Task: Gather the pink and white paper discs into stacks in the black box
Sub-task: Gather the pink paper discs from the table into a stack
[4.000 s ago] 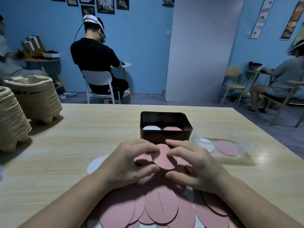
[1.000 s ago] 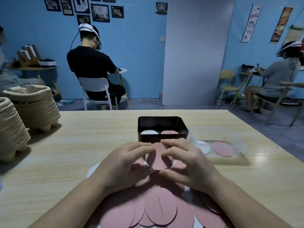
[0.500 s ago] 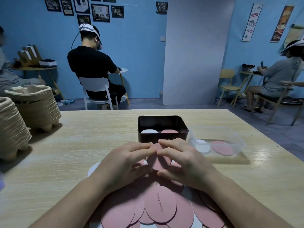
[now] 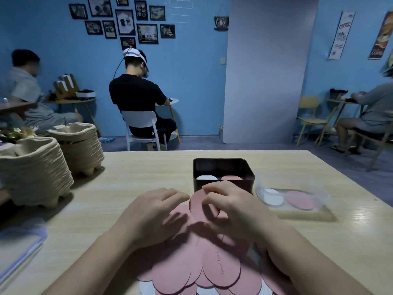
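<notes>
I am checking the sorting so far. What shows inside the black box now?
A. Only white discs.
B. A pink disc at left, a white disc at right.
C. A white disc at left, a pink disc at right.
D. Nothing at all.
C: in the black box the white disc lies at left and the pink disc beside it at right.

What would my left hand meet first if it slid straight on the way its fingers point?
Probably the round pink paper disc pinched in the right hand, just ahead of the left hand, though depth is unclear.
</notes>
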The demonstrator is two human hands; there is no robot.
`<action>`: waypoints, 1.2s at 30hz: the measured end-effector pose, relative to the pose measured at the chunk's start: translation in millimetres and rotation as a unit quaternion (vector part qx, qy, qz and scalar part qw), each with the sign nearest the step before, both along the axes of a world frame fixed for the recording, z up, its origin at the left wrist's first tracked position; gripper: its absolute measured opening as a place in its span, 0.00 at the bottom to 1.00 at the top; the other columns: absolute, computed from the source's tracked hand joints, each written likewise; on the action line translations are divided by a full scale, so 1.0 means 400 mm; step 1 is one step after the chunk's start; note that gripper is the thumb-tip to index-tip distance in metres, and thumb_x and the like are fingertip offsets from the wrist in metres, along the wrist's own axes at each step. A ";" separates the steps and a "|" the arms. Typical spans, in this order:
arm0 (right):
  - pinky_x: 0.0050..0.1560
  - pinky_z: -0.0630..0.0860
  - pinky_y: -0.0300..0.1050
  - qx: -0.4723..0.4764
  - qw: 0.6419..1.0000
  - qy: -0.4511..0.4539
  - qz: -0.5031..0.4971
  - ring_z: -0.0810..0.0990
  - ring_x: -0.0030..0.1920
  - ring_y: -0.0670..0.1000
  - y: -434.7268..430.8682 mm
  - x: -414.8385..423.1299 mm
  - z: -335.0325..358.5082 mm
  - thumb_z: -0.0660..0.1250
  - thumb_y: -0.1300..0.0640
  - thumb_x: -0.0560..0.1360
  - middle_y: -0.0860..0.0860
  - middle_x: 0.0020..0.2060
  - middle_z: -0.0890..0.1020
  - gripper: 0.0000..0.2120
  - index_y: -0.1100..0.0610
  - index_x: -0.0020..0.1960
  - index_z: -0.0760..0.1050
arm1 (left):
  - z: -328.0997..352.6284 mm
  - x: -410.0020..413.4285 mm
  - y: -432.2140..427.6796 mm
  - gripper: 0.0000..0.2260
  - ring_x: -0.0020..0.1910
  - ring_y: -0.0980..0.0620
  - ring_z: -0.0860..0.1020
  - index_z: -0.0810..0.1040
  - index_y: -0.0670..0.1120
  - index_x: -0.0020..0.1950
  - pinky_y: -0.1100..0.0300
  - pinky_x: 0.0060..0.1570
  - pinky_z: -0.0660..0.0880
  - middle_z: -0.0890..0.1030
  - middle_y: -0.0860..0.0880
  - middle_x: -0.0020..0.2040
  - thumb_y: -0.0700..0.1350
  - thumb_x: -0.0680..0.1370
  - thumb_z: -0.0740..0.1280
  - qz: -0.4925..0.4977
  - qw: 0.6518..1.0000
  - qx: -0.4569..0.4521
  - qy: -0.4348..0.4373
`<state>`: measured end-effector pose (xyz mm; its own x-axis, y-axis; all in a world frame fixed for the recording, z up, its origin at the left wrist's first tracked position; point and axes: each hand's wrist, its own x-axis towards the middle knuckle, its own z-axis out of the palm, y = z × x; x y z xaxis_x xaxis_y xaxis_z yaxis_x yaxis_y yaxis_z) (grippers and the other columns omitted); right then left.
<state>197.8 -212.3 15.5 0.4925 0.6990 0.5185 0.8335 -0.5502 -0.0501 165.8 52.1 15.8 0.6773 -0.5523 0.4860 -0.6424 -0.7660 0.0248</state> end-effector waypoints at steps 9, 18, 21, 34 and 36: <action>0.54 0.80 0.47 0.022 0.999 0.013 -0.033 0.77 0.62 0.52 -0.023 -0.028 -0.035 0.72 0.41 0.73 0.51 0.64 0.78 0.18 0.54 0.53 0.79 | -0.044 -0.001 0.025 0.25 0.60 0.56 0.75 0.73 0.57 0.66 0.58 0.58 0.73 0.78 0.59 0.60 0.69 0.75 0.60 0.062 0.995 0.015 0.075; 0.60 0.77 0.44 0.031 0.998 0.035 -0.039 0.73 0.67 0.49 -0.033 -0.032 -0.035 0.72 0.39 0.74 0.50 0.67 0.76 0.17 0.51 0.54 0.78 | -0.045 -0.006 0.034 0.22 0.57 0.60 0.73 0.72 0.59 0.64 0.60 0.56 0.72 0.76 0.62 0.58 0.68 0.75 0.59 0.076 0.992 -0.012 0.099; 0.59 0.77 0.45 0.030 0.998 0.037 -0.051 0.72 0.68 0.48 -0.039 -0.031 -0.034 0.70 0.38 0.75 0.48 0.68 0.75 0.17 0.49 0.54 0.77 | -0.039 -0.008 0.032 0.23 0.58 0.59 0.74 0.74 0.56 0.64 0.59 0.56 0.74 0.76 0.61 0.60 0.67 0.75 0.63 0.058 0.994 -0.041 0.082; 0.59 0.78 0.44 0.038 0.998 0.022 -0.049 0.77 0.63 0.53 -0.007 -0.039 -0.029 0.76 0.42 0.73 0.53 0.65 0.78 0.21 0.53 0.60 0.79 | -0.048 0.000 -0.031 0.19 0.59 0.50 0.77 0.82 0.47 0.58 0.57 0.55 0.77 0.78 0.50 0.64 0.60 0.76 0.72 -0.024 0.996 -0.051 -0.065; 0.60 0.77 0.44 0.036 0.999 0.022 -0.034 0.77 0.63 0.54 -0.001 -0.039 -0.030 0.75 0.44 0.74 0.54 0.66 0.78 0.20 0.54 0.59 0.80 | -0.047 0.001 -0.038 0.19 0.59 0.49 0.77 0.82 0.47 0.59 0.56 0.55 0.77 0.78 0.50 0.65 0.60 0.77 0.71 -0.029 0.996 -0.049 -0.069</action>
